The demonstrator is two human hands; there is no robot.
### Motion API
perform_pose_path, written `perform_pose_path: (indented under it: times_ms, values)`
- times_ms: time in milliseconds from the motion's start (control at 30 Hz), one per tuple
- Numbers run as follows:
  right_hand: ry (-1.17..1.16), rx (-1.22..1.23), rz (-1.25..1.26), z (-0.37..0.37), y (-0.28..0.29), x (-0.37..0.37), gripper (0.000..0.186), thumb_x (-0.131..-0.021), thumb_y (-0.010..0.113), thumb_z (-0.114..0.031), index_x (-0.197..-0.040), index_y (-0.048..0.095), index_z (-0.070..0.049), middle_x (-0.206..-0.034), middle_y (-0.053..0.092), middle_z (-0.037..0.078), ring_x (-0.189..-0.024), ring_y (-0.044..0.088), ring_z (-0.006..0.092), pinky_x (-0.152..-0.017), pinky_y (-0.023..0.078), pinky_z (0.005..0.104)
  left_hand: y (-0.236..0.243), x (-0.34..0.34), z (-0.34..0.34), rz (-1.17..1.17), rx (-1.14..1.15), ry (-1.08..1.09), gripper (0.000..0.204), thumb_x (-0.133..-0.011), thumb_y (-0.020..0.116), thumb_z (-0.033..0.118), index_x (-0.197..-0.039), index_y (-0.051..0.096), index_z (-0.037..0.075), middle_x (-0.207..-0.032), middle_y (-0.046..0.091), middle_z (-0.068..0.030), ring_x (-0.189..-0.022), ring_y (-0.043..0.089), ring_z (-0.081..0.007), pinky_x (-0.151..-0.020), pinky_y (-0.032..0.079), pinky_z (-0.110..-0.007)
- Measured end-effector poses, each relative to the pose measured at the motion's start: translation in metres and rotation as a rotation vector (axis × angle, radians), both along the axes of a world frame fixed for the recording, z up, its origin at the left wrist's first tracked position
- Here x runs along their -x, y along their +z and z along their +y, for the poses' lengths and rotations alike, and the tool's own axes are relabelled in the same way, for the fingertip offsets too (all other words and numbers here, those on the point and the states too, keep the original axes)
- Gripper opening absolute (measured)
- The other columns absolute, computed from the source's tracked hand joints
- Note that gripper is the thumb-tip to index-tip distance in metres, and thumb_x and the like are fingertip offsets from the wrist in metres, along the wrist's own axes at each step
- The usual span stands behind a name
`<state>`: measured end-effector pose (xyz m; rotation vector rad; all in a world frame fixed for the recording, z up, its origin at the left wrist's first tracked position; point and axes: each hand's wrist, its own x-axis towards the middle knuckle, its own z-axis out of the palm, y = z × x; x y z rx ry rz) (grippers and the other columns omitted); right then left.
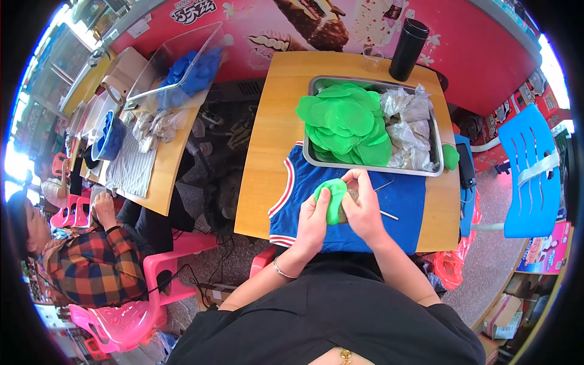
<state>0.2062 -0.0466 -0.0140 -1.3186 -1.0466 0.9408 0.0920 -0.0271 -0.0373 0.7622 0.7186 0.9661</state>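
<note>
A soft green piece (334, 198), folded and thin like the stacked rounds, is held up in front of me between both hands. My left hand (312, 221) pinches its left side with the thumb on top. My right hand (364, 213) grips the right side, where a small brownish bit shows beside the green; what that is I cannot make out. Below lies a blue cloth (389, 232) with red-and-white trim. Past my hands, a metal tray (372, 170) holds a heap of green rounds (347, 118) and several clear plastic bags (409, 132) of brownish contents.
Two thin sticks, one of them pale (389, 215), lie right of my hands. A black bottle (409, 50) and clear cup (372, 59) stand at the far edge. A blue chair (530, 173) is at right. Leftward, a person (100, 264) sits by another table (159, 194).
</note>
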Motion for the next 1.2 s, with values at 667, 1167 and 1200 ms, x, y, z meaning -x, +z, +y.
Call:
perform_pose_path:
  times_ms: [667, 1167, 1200]
  values:
    - [0.218, -0.042, -0.441, -0.020, -0.014, -0.011, 0.015, -0.068, 0.065, 0.001, -0.082, 0.060, 0.000, -0.081, 0.058, 0.010, -0.070, 0.058, 0.0210, -0.060, 0.046, 0.0286, -0.016, 0.043, -0.006, 0.888, -0.957, -0.178, 0.053, -0.084, 0.060, 0.024, -0.126, 0.040, 0.000, -0.114, 0.048, -0.0170, -0.103, 0.050, -0.0304, -0.087, 0.042, -0.035]
    - [0.110, 0.099, -0.706, -0.030, -0.034, -0.065, 0.014, -0.075, 0.055, 0.001, -0.088, 0.057, -0.002, -0.083, 0.059, 0.012, -0.081, 0.060, 0.0281, -0.071, 0.049, 0.0362, -0.030, 0.039, -0.005, 0.971, -1.209, -0.164, 0.026, -0.071, 0.064, 0.005, -0.096, 0.063, 0.009, -0.097, 0.056, -0.0125, -0.086, 0.057, -0.0303, -0.073, 0.046, -0.037]
    - [0.101, 0.065, -0.804, -0.030, -0.038, -0.068, 0.014, -0.074, 0.054, 0.002, -0.087, 0.056, -0.002, -0.082, 0.058, 0.011, -0.080, 0.059, 0.0286, -0.070, 0.048, 0.0367, -0.026, 0.036, -0.005, 0.971, -1.210, -0.168, 0.026, -0.071, 0.064, 0.005, -0.096, 0.063, 0.009, -0.097, 0.056, -0.0125, -0.086, 0.057, -0.0303, -0.073, 0.046, -0.037]
